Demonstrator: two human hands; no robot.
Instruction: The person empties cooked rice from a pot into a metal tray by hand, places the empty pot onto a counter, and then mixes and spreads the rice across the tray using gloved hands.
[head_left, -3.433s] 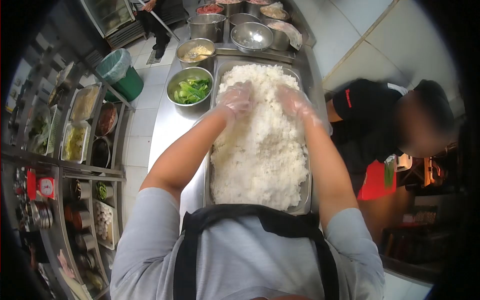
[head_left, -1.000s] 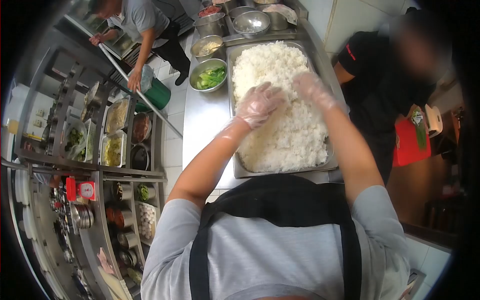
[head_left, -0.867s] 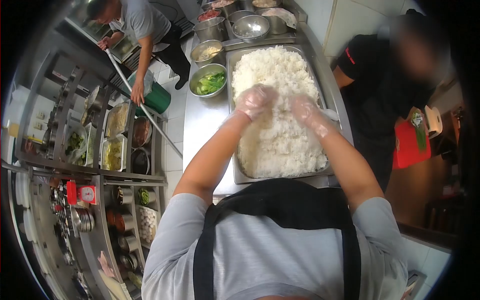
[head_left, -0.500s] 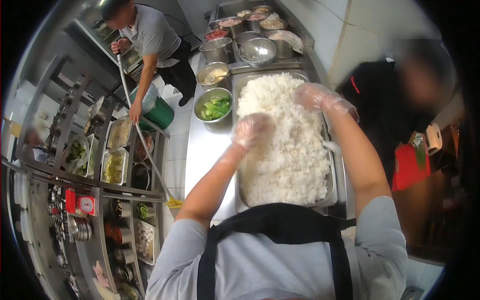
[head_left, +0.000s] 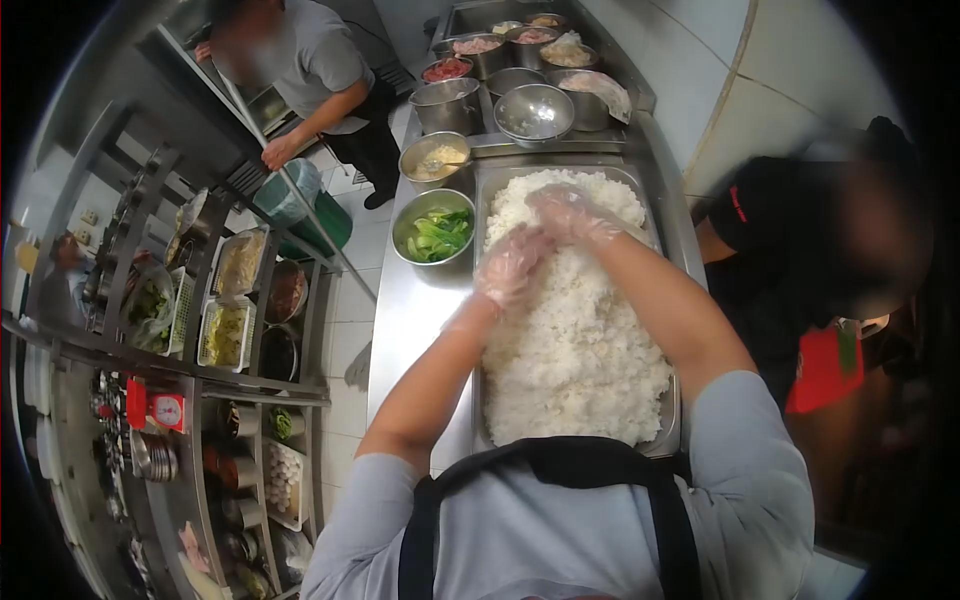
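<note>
White rice (head_left: 575, 350) is heaped in a large metal tray (head_left: 672, 425) in front of me. My left hand (head_left: 513, 265), in a clear plastic glove, rests on the rice near the tray's left side, fingers spread. Close beside it and slightly farther forward, my right hand (head_left: 572, 215), also gloved, lies over the far part of the rice with its fingers apart, pointing left. The two hands almost meet. Neither holds an object that I can make out.
Left of the tray stand a bowl of green vegetables (head_left: 438, 235) and a pot (head_left: 435, 160). Beyond are an empty metal bowl (head_left: 533, 113) and several pots. A co-worker (head_left: 320, 70) holds a pole at the upper left; another person (head_left: 790, 220) stands right. Shelves (head_left: 200, 375) fill the left.
My right hand has moved left from the tray's right edge, close to my left hand. The view has shifted slightly. The co-worker's pole has moved, and the person at right appears lower.
</note>
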